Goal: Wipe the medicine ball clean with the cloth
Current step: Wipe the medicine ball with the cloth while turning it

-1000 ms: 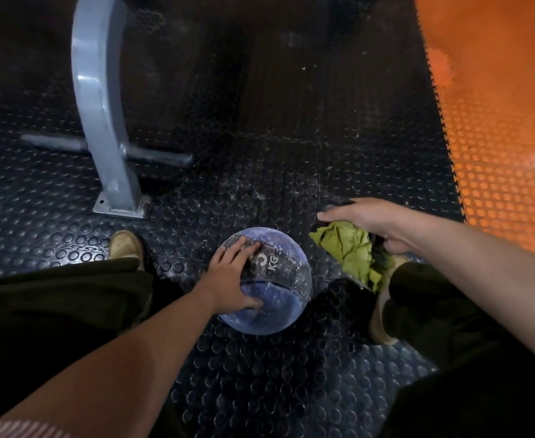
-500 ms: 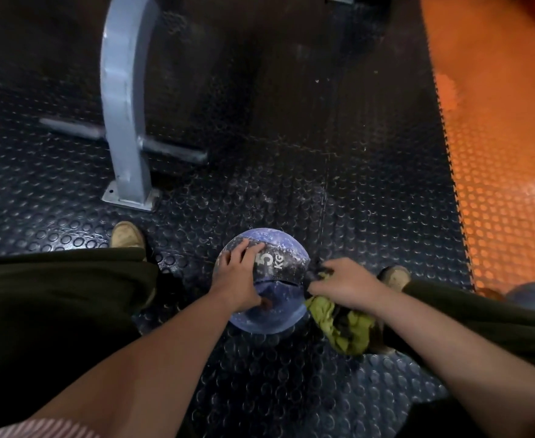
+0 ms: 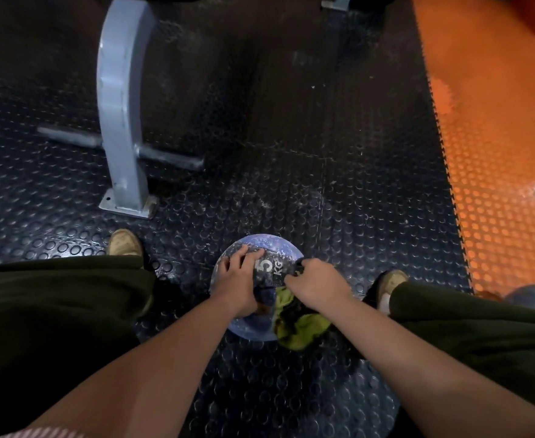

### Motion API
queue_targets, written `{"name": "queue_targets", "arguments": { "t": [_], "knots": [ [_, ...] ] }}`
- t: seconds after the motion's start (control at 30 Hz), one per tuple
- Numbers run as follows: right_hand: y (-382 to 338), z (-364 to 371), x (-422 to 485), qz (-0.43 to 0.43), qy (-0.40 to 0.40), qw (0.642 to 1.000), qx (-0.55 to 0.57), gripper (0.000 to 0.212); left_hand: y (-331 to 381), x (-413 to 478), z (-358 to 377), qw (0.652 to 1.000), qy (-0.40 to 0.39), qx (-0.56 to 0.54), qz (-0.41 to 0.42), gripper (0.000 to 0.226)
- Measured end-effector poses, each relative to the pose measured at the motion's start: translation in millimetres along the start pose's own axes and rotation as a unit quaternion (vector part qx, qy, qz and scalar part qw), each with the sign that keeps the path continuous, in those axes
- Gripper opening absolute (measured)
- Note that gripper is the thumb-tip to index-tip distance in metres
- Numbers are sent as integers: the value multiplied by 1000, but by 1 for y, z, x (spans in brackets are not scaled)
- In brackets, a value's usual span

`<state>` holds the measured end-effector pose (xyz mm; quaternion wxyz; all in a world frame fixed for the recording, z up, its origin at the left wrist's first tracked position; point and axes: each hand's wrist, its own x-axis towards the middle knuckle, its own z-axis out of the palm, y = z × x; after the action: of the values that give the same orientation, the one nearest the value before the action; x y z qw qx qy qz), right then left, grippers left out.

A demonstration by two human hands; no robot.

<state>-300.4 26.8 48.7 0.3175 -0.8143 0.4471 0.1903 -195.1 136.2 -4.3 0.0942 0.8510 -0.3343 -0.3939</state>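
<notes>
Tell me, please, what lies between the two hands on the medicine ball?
The head view shows only the 5 KG marking on the medicine ball between the left hand and the right hand gripping the cloth.

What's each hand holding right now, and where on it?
Right hand grips the green cloth by its bunched top, pressed to the medicine ball; the rest hangs loose. Left hand grips nothing: it rests spread on the ball's left side.
</notes>
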Motion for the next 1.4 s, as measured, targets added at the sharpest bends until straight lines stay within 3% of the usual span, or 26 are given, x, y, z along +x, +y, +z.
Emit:
{"name": "queue_targets", "arguments": {
  "t": [0.23, 0.4, 0.57, 0.77, 0.93, 1.1, 1.4],
  "knots": [
    [4, 22, 12, -47, 114, 992, 28, 36, -3, -1, 3, 1000, 6, -10, 3, 100],
    [11, 28, 20, -61, 94, 992, 56, 36, -2, 0, 5, 1000, 13, -2, 9, 102],
    [12, 25, 14, -88, 50, 989, -111, 63, -5, 1, 2, 1000, 7, -13, 13, 102],
    [14, 26, 11, -117, 21, 991, -68, 34, -8, -1, 9, 1000, 7, 3, 19, 110],
    [-1, 18, 22, -128, 74, 986, -72, 44, -9, -5, 13, 1000, 4, 0, 13, 112],
    [-4, 30, 23, -120, 40, 987, -98, 54, -9, -3, 12, 1000, -13, -2, 3, 107],
    [15, 51, -7, -134, 40, 988, -60, 35, -11, 3, 14, 999, -43, -7, -7, 113]
  ]
}}
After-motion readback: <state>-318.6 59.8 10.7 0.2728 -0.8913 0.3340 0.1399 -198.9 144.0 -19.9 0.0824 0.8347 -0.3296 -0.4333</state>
